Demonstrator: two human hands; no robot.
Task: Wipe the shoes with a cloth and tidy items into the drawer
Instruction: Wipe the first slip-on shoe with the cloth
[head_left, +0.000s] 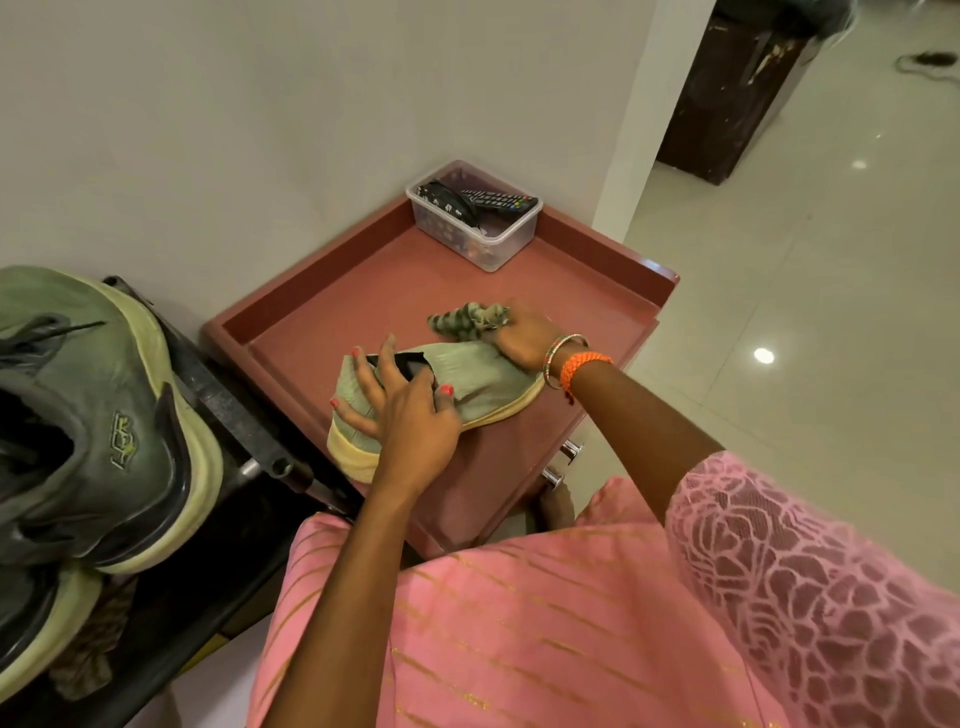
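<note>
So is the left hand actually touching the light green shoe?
Touching. The head view shows the left hand pressed on the shoe, fingers spread over its heel end and thumb by the opening.

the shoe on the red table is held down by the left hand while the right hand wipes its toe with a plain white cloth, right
Not quite: the cloth is green and striped, not plain white, as the head view shows. The rest holds: the left hand holds the shoe down on the red table while the right hand wipes its toe.
</note>
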